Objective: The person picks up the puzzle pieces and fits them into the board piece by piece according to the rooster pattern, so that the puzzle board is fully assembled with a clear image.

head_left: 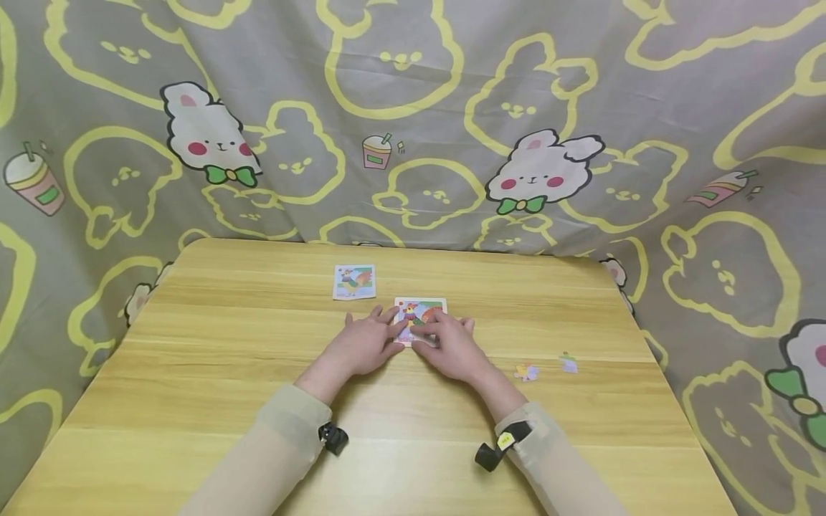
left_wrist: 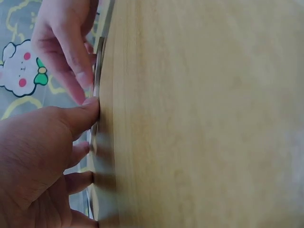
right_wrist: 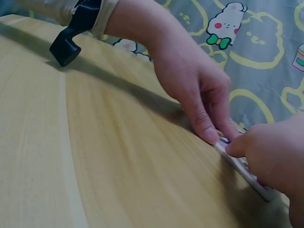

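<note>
A small square jigsaw puzzle (head_left: 409, 309) with a rooster picture and a pale border lies flat on the wooden table. At its left side my left hand (head_left: 369, 342) holds it, thumb at the near edge and a finger reaching over the picture. From the other side my right hand (head_left: 454, 349) presses fingers onto the lower part of the picture, its thumb by the near border. A pale patch shows between those fingers; whether a piece lies under the fingertips is hidden. In the left wrist view the puzzle appears only as a thin edge (left_wrist: 99, 71).
A square card (head_left: 354, 282) with a similar rooster picture lies farther back on the left. Loose puzzle pieces, a yellow and lilac cluster (head_left: 525, 372) and a lilac and green one (head_left: 568, 363), lie to the right. A patterned curtain (head_left: 419, 143) hangs behind the table (head_left: 258, 301).
</note>
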### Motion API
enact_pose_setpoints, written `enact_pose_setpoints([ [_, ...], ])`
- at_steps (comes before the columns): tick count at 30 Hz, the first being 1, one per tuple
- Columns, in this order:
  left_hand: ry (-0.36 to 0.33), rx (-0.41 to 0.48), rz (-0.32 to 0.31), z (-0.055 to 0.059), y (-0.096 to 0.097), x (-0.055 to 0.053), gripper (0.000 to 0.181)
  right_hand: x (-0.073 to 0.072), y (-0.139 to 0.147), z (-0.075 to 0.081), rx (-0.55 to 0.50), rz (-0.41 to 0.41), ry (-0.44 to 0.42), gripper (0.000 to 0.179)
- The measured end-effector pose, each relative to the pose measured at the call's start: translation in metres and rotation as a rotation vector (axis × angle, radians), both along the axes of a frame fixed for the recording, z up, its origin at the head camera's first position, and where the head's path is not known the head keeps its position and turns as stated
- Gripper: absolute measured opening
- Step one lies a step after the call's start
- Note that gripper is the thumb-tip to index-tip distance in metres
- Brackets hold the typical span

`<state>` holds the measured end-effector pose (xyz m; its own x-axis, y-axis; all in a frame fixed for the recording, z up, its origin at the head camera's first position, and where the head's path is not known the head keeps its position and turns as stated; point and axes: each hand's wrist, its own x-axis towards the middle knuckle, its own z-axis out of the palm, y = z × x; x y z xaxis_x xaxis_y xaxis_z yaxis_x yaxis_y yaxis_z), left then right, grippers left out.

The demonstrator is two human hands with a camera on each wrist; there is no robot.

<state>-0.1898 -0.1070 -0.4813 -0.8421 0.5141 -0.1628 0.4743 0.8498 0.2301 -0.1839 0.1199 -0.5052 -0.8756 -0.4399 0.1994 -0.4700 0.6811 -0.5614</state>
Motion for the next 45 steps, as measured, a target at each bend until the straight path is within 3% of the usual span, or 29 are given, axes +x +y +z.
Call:
enact_pose_setpoints([
  [15, -0.017, 0.012, 0.006, 0.002, 0.000, 0.000, 0.058, 0.017, 0.057, 0.021, -0.090, 0.030, 0.013, 0.033],
  [22, -0.031, 0.022, 0.005, 0.001, -0.002, -0.001, 0.058, 0.021, 0.079, 0.018, -0.062, 0.033, 0.024, 0.036],
  [45, -0.036, 0.034, 0.002, 0.001, -0.001, -0.002, 0.057, 0.047, 0.148, 0.022, -0.120, -0.007, -0.031, 0.050],
])
